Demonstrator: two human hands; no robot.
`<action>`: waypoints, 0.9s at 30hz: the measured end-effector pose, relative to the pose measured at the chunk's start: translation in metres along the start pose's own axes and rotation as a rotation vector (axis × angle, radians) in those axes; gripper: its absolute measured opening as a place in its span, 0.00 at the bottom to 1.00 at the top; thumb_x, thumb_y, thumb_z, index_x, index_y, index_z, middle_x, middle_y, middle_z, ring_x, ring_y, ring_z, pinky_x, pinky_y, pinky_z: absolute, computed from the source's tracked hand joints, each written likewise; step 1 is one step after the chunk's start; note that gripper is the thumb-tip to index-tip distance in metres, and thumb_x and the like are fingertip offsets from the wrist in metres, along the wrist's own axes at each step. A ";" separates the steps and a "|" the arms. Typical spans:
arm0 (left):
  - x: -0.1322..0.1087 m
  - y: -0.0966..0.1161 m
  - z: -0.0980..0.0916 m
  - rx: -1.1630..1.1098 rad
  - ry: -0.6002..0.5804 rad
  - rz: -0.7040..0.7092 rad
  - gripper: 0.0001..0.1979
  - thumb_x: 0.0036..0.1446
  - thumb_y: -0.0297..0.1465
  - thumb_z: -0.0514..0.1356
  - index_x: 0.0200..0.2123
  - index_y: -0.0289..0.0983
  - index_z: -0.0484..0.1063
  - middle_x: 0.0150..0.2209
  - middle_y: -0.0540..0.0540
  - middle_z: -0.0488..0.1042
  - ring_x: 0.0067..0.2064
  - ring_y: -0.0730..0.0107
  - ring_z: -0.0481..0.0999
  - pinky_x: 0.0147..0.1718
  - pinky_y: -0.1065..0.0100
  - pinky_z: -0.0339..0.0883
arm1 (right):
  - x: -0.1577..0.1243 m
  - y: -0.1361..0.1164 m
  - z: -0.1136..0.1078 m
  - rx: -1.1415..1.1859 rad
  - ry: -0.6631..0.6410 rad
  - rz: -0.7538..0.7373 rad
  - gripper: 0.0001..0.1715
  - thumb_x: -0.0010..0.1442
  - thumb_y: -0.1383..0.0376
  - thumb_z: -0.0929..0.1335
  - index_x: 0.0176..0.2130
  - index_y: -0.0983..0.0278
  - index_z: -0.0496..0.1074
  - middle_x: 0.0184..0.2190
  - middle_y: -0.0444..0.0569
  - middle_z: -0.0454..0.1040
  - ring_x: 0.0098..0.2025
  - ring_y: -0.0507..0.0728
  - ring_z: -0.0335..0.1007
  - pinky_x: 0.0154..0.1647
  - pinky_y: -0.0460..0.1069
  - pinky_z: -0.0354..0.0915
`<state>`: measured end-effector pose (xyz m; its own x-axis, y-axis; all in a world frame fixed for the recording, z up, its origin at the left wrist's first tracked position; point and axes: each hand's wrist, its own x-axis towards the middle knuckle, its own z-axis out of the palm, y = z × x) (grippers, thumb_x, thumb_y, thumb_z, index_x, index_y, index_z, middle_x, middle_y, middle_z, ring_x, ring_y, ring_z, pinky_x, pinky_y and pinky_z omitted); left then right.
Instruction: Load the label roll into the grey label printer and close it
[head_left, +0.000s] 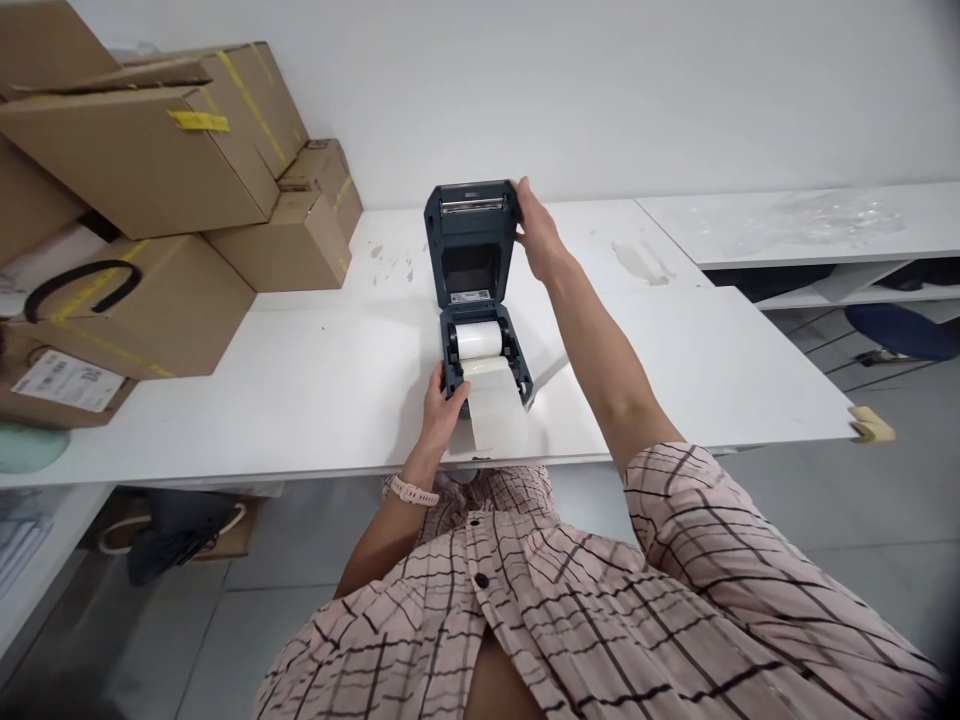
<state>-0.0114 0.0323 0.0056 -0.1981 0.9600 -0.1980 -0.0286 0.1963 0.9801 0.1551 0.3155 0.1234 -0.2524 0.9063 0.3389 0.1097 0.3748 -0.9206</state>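
A dark blue label printer (448,313) stands on the white table with its lid (471,228) raised. Inside lies a white label roll (478,340), and a pale strip (496,408) runs from it over the printer's front. My right hand (535,228) grips the upper right edge of the lid, its fingers partly hidden behind it. At the printer's front left corner, my left hand (444,408) holds the base, with the thumb on top beside the strip.
Cardboard boxes (150,160) with yellow tape are stacked on the left of the table (337,400). Clear plastic (825,220) lies on the surface at the back right. A yellowish block (872,424) is at the table's right corner, and a blue stool (900,332) stands beyond.
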 end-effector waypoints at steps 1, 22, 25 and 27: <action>0.000 -0.001 -0.001 -0.002 -0.011 0.005 0.47 0.58 0.50 0.67 0.74 0.48 0.51 0.76 0.42 0.53 0.74 0.42 0.58 0.68 0.48 0.65 | 0.000 0.000 0.001 0.001 0.014 -0.003 0.43 0.72 0.37 0.49 0.68 0.59 0.63 0.70 0.51 0.65 0.72 0.60 0.61 0.68 0.60 0.64; 0.001 0.000 0.016 -0.135 0.065 0.151 0.48 0.58 0.53 0.65 0.75 0.48 0.49 0.77 0.43 0.52 0.76 0.48 0.55 0.71 0.53 0.59 | -0.258 0.024 0.052 -0.060 0.176 -0.135 0.19 0.72 0.47 0.63 0.53 0.49 0.77 0.67 0.42 0.70 0.75 0.61 0.55 0.76 0.67 0.52; 0.003 -0.003 0.018 -0.107 0.078 0.213 0.47 0.59 0.54 0.63 0.74 0.45 0.50 0.77 0.42 0.51 0.76 0.50 0.55 0.71 0.55 0.58 | -0.259 0.027 0.056 -0.007 0.229 -0.139 0.19 0.71 0.46 0.64 0.50 0.50 0.78 0.67 0.43 0.70 0.74 0.61 0.56 0.76 0.67 0.52; -0.001 -0.003 0.017 -0.083 0.081 0.215 0.46 0.59 0.55 0.62 0.74 0.45 0.50 0.77 0.41 0.51 0.76 0.51 0.55 0.70 0.57 0.59 | -0.259 0.027 0.056 -0.004 0.246 -0.154 0.19 0.71 0.46 0.65 0.49 0.50 0.79 0.66 0.44 0.72 0.74 0.62 0.58 0.76 0.67 0.53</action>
<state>0.0055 0.0337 0.0030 -0.2860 0.9581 0.0135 -0.0574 -0.0312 0.9979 0.1700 0.0799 -0.0001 -0.0261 0.8586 0.5120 0.0921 0.5121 -0.8540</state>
